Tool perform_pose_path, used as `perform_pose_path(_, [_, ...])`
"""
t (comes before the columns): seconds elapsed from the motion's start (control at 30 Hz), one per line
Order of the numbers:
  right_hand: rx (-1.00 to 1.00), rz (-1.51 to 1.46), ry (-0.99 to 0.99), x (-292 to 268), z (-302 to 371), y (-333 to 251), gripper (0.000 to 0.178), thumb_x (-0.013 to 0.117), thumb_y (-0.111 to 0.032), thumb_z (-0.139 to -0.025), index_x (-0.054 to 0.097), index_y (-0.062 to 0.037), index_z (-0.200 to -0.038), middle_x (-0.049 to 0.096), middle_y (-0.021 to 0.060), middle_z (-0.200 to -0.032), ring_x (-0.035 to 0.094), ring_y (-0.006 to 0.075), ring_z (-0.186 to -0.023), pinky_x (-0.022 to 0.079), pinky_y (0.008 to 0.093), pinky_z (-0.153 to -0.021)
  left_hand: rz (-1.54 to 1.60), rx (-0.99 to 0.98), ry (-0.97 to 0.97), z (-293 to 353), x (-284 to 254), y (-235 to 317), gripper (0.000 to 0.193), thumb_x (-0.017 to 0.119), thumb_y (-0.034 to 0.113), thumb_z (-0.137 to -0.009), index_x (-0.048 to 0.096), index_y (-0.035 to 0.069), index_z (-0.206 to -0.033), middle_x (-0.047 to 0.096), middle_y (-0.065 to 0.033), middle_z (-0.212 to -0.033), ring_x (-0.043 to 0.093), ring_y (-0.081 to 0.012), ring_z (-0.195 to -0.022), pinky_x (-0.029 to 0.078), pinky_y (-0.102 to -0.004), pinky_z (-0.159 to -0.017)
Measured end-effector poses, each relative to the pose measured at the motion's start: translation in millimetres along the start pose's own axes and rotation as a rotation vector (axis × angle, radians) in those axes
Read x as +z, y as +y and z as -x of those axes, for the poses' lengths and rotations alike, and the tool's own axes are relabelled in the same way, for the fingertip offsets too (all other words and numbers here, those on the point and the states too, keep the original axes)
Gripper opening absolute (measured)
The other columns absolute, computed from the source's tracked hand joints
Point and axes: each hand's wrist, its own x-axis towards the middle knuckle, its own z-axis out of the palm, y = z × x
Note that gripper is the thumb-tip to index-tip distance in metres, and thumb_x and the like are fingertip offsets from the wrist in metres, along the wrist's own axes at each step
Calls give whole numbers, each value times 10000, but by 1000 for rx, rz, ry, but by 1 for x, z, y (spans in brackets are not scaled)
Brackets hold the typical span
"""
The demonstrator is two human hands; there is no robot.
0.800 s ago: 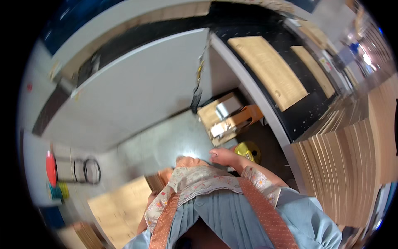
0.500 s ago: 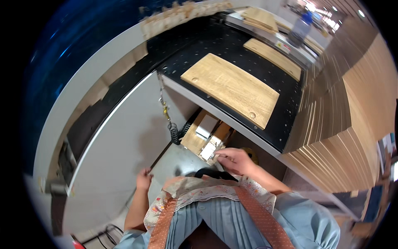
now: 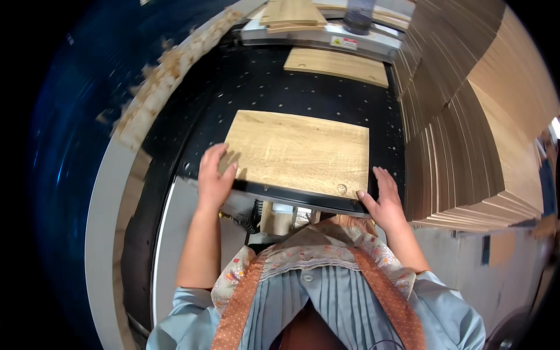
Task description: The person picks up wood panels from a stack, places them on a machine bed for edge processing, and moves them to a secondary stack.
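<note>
A rectangular wood-grain board lies flat on a black, dotted work surface in front of me. One round hole shows in its near right corner. My left hand is at the board's left edge, fingers stretched out and thumb apart. At the near right corner, my right hand has its fingers raised beside the edge and its thumb by the corner. Whether either hand presses on the board is hard to tell. A narrower wood-grain board rests farther back on the same surface.
Tall stacks of boards stand close on the right. At the back, a few boards and a clear container sit on a pale ledge. A curved pale rim with torn padding runs along the left. A black coiled hose hangs below the surface.
Both hands have risen from below the work surface to the board's two sides. The view has turned, so the board now appears nearer and squarer to me.
</note>
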Motion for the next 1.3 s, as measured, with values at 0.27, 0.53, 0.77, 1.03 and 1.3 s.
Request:
perform_pose_path(0.27, [243,197,397,22,-7,-12,507,634,-286,-812,501,2,-1209,552,207,-1185,500,362,-1132,339,458,-1006,-257,221,-498,-179,113,-5,636,689,219,-747,442,27,-1300,339,-155,-1420,263,-304,-1346,282,-384,-1077])
perform_pose_path(0.53, [390,174,522,32,1,-17,343,591,-151,-828,554,-17,-1141,602,164,-1109,556,332,-1064,442,396,-909,-437,82,-630,-280,230,-41,646,580,403,-837,345,143,-1380,237,-70,-1486,164,-252,-1390,219,-561,-1071])
perform_pose_path(0.77, [281,380,556,38,-2,-7,293,586,-183,-836,592,-37,-1089,601,173,-1066,556,335,-1032,453,401,-881,-486,291,-577,-307,274,-76,505,474,474,-877,410,278,-1338,413,-212,-1316,490,-385,-1147,398,-489,-962])
perform_pose_path(1.03, [370,288,601,41,-2,-4,285,545,-270,-859,600,-93,-1076,620,109,-1058,551,294,-1033,446,389,-873,-423,478,-655,-330,284,-101,518,461,467,-900,409,225,-1355,460,-196,-1321,304,-334,-1320,325,-422,-1041])
perform_pose_path(1.3, [364,267,648,42,-2,-6,250,566,-251,-846,619,-92,-1031,629,109,-1026,567,295,-1006,457,387,-864,-125,544,-725,-287,231,-81,420,673,279,-791,602,34,-1125,613,-176,-1090,587,-311,-1032,456,-356,-888])
